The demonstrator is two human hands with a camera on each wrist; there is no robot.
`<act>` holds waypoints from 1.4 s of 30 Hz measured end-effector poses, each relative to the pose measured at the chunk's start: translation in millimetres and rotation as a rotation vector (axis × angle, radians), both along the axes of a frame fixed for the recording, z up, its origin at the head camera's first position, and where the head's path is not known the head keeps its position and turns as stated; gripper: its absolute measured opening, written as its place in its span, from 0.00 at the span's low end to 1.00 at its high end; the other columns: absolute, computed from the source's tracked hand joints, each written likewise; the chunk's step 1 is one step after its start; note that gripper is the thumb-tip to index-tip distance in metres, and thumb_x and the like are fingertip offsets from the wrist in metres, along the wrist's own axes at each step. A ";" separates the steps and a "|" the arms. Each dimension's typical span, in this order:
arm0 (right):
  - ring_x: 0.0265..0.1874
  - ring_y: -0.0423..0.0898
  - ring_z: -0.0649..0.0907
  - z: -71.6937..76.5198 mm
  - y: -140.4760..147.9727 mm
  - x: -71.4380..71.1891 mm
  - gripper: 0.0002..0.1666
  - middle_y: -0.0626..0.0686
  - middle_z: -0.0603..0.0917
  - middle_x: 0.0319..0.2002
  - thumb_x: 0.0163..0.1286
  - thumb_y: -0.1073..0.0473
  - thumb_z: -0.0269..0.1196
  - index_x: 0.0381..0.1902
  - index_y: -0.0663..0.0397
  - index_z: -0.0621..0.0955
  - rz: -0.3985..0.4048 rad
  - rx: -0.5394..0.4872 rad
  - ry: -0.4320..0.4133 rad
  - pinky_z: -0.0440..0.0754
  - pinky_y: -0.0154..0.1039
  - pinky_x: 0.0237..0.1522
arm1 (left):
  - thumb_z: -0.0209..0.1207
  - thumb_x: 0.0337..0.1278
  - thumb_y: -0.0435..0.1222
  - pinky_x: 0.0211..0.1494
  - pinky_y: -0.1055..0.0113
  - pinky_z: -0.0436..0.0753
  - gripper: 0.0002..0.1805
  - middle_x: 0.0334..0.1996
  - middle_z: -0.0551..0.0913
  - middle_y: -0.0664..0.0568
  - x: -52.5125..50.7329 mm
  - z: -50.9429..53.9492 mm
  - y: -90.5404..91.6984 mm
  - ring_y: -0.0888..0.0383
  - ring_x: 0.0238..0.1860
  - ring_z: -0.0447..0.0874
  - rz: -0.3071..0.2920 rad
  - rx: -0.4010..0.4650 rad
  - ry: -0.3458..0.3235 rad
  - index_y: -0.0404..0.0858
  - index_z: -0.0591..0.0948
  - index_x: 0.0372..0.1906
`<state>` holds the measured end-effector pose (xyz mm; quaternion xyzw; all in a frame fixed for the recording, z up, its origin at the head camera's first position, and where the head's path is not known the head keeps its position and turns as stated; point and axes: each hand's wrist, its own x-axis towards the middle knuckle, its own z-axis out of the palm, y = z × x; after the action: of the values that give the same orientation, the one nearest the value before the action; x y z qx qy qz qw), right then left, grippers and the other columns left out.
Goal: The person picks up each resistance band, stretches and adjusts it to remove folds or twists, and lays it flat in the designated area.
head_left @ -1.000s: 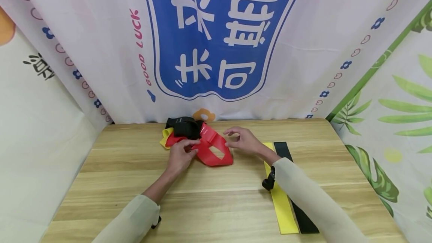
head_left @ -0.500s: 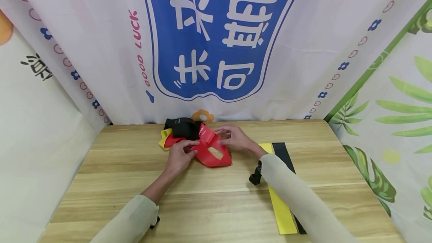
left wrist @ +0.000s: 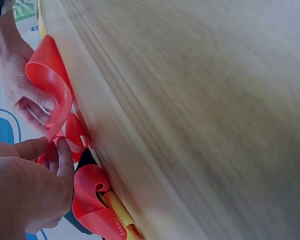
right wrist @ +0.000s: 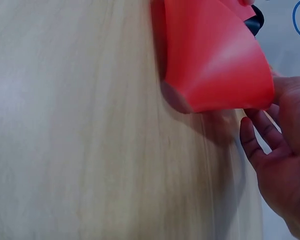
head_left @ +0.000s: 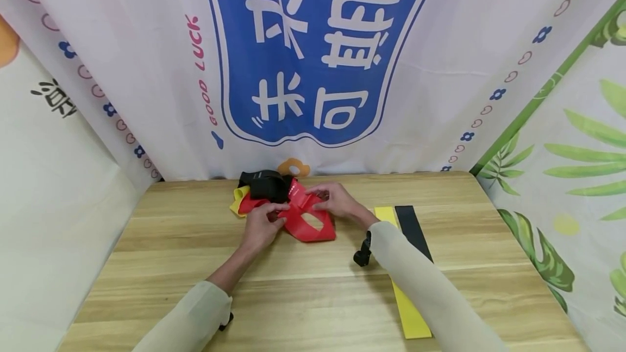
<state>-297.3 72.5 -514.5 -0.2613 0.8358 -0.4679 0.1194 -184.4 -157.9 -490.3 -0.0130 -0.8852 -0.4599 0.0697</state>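
Note:
A red resistance band point(head_left: 310, 230), folded into a loose loop, lies at the back of the table. My left hand point(head_left: 260, 228) pinches its left side between thumb and fingers. From the right, my right hand point(head_left: 337, 200) takes the upper right part between bent thumb and fingers. In the right wrist view the wide red band point(right wrist: 217, 65) partly covers the right hand point(right wrist: 285, 135), whose lower fingers are loosely bent. The left wrist view has the band's curled loop point(left wrist: 45, 55) standing up from the table near both hands.
Beside the left hand sits a pile with a black band point(head_left: 266, 184), a yellow band point(head_left: 239, 200) and more red material. A flat yellow band point(head_left: 409, 308) and a flat black band point(head_left: 413, 227) lie under the right forearm. A printed curtain point(head_left: 195, 151) hangs behind the table point(head_left: 293, 297).
My right hand has moved left onto the red band, its fingers coming closer together. The left hand keeps its place on the band. The red loop has barely shifted.

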 end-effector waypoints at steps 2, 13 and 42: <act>0.46 0.47 0.85 -1.1 0.8 0.4 0.24 0.51 0.90 0.49 0.66 0.69 0.74 0.59 0.52 0.89 -0.027 0.005 -0.004 0.86 0.41 0.53 | 0.71 0.58 0.22 0.50 0.59 0.85 0.16 0.49 0.90 0.44 0.0 -0.3 -0.1 0.49 0.44 0.84 -0.001 0.005 0.010 0.36 0.91 0.51; 0.42 0.47 0.85 -5.4 16.8 0.6 0.14 0.51 0.89 0.41 0.66 0.67 0.75 0.50 0.54 0.91 -0.110 0.001 -0.033 0.86 0.38 0.47 | 0.70 0.61 0.23 0.53 0.55 0.86 0.16 0.50 0.90 0.45 -0.5 -0.4 -3.4 0.48 0.48 0.85 0.016 0.014 -0.005 0.38 0.91 0.52; 0.41 0.48 0.85 -2.8 71.4 13.0 0.03 0.51 0.88 0.44 0.69 0.64 0.74 0.39 0.54 0.89 -0.190 -0.001 0.068 0.87 0.39 0.44 | 0.70 0.61 0.24 0.52 0.60 0.87 0.16 0.54 0.89 0.45 2.2 -2.6 -17.1 0.49 0.50 0.86 0.089 0.091 0.010 0.39 0.90 0.52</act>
<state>-284.2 143.9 -517.3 -0.1966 0.8601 -0.4685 0.0457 -182.2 -175.0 -492.9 0.0271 -0.8627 -0.4959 0.0951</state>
